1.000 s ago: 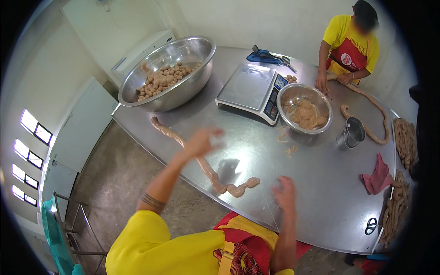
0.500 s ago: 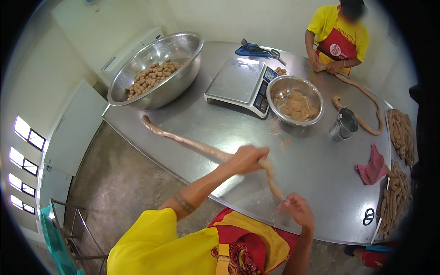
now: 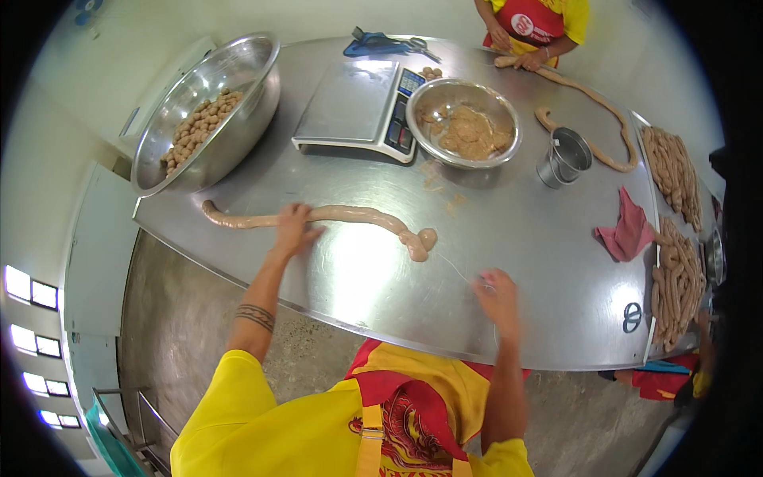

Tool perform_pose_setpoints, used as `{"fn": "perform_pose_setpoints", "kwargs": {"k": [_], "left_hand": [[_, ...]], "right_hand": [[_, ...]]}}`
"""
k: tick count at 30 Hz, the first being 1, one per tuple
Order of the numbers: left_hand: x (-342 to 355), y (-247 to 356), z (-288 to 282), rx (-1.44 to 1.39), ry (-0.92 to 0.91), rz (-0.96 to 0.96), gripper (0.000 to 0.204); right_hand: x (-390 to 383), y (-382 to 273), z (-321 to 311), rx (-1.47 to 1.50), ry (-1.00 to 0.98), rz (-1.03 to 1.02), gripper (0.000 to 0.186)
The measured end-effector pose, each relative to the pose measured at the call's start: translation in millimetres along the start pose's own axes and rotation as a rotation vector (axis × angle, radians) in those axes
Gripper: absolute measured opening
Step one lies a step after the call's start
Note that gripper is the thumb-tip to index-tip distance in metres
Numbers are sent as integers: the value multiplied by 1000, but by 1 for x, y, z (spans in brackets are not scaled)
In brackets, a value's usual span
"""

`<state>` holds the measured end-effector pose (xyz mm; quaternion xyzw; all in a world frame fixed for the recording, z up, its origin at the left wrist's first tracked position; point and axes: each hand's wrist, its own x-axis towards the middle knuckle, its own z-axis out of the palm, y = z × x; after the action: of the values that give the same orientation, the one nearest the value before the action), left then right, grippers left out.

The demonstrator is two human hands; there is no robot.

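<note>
A long pale filled sausage (image 3: 358, 215) lies crosswise on the steel table, its right end bunched and twisted. My left hand (image 3: 294, 230) is curled over the left half of the sausage, thumb out to the right. My right hand (image 3: 494, 292), slightly blurred, is lower right of the bunched end, pinching a thin white string (image 3: 458, 269) that runs across the table toward that end.
A basin of meatballs (image 3: 246, 135), scale (image 3: 342, 103), bowl of mince (image 3: 477, 135), metal pail (image 3: 563, 167), pink cloth (image 3: 624, 226), scissors (image 3: 421, 49), black loop (image 3: 632, 316) and piled sausages (image 3: 671, 175) surround it. A co-worker (image 3: 531, 24) handles another sausage; another person (image 3: 668, 381) is at lower right.
My left hand moved leftward along the sausage from near its right end. That end, lifted half a second ago, now rests farther up the table. My right hand rose slightly, away from it.
</note>
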<state>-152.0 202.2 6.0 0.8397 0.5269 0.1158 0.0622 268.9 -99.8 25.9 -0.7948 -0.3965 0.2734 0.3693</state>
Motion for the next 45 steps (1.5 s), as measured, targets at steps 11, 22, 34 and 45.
{"fn": "perform_pose_setpoints", "kwargs": {"k": [11, 22, 34, 45], "left_hand": [[-23, 11, -236, -78, -150, 192, 36], [-7, 117, -243, -119, -439, 399, 36], [-68, 219, 2, -87, -267, 584, 68], [43, 245, -91, -1037, -344, 289, 29]], "right_hand": [[57, -89, 113, -208, -251, -389, 36], [15, 27, -90, 360, -481, -137, 22], [-79, 62, -117, -139, -28, -357, 43], [-9, -10, -79, 198, 132, -171, 16]]}}
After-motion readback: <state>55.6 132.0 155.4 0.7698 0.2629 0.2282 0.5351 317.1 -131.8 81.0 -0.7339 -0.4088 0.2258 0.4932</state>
